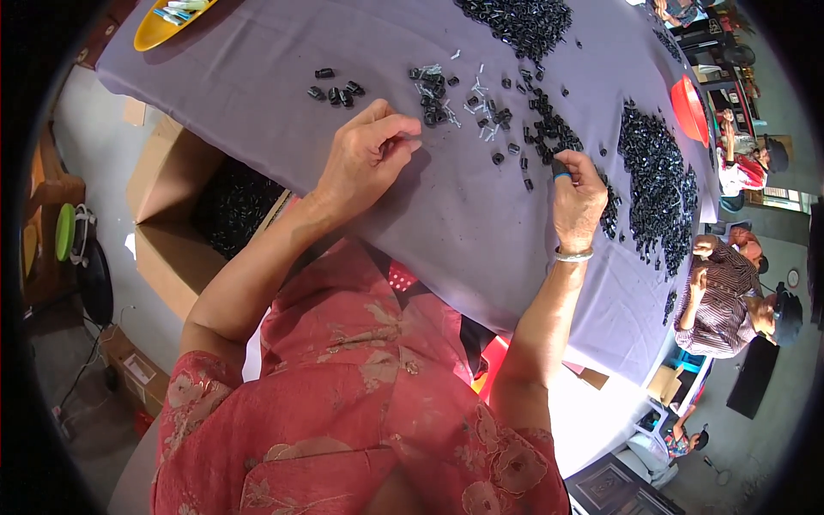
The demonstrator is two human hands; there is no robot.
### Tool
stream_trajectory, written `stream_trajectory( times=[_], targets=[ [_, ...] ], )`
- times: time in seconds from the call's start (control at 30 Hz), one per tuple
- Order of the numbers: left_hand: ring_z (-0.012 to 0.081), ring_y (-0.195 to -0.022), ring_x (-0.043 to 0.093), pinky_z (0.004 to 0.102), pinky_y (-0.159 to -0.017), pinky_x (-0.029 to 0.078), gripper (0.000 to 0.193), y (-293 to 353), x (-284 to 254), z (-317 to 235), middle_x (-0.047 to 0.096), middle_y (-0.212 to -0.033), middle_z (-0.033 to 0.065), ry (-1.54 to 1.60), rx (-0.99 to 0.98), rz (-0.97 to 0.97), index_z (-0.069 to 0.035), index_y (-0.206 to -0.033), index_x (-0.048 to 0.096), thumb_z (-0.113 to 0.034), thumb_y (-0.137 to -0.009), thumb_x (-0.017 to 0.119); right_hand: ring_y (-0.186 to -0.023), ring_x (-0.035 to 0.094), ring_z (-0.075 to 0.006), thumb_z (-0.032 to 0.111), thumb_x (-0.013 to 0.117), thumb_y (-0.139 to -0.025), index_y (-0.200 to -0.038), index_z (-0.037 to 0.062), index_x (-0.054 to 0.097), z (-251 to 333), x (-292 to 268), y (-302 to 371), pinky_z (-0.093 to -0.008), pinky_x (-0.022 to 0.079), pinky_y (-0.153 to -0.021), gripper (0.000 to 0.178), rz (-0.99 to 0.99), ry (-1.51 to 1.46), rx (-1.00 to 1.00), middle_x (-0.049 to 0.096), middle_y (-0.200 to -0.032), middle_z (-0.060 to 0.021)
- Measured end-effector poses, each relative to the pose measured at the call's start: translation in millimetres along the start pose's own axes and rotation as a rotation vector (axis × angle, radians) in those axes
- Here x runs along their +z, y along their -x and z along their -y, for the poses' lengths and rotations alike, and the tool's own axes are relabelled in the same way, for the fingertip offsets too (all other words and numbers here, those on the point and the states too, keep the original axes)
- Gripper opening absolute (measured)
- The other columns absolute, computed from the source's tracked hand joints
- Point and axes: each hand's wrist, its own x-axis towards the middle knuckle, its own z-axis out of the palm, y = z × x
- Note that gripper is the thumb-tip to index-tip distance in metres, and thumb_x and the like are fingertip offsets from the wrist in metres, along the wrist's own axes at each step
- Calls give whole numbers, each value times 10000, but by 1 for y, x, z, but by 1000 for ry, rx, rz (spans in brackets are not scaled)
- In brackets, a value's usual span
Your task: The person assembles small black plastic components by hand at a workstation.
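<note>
My left hand (pixel 365 159) hovers over the grey-purple tablecloth (pixel 463 232), thumb and fingertips pinched together; whatever sits between them is hidden or too small to name. Just beyond it lies a mix of black plastic pieces and small white pins (pixel 451 112), with a second group of white pins (pixel 482 90) to its right. My right hand (pixel 578 193), with a blue band on one finger and a bangle at the wrist, is closed at the near edge of a cluster of small black cylindrical pieces (pixel 549 129). Its fingertips touch or nearly touch them, and any held piece cannot be made out.
Several loose black pieces (pixel 343 96) lie to the far left. Larger black heaps (pixel 657 184) spread at the right and far side. A yellow dish (pixel 153 36) and a red bowl (pixel 688 110) stand near the edges. An open carton (pixel 163 249) is below left. People (pixel 730 296) sit at right.
</note>
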Motion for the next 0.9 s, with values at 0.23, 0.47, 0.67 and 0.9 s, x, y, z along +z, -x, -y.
stream_trajectory(
  times=[0.23, 0.47, 0.67, 0.9],
  targets=[
    [144, -628, 493, 264, -580, 418, 135, 1, 2, 1, 495, -760, 50, 30, -23, -60, -15, -936, 652, 31, -809, 657, -716, 613, -111, -65, 565, -791, -959, 14, 673, 3, 1, -17, -255, 492, -683, 215, 77, 243, -170, 657, -841, -56],
    [111, -656, 490, 243, -603, 416, 140, -6, 3, 6, 500, -772, 31, 29, -6, -48, -25, -953, 653, 33, -826, 659, -680, 593, -131, -37, 593, -798, -941, 41, 671, -2, 19, -40, -265, 487, -658, 181, 136, 236, -266, 620, -797, -70],
    [216, -645, 525, 307, -591, 435, 141, -7, -3, 3, 497, -771, 85, -7, 38, -53, -25, -928, 640, 29, -797, 641, -755, 644, -268, -74, 523, -717, -925, 29, 657, 13, 27, -56, -343, 517, -688, 268, 151, 350, -504, 637, -825, -118],
    [172, -652, 507, 287, -580, 419, 148, 5, 5, 6, 491, -780, 65, 11, 57, -72, -34, -945, 640, 21, -808, 652, -742, 644, -308, -67, 542, -678, -891, 15, 636, 18, 27, -45, -371, 521, -695, 247, 281, 378, -325, 637, -809, -145]
  ],
)
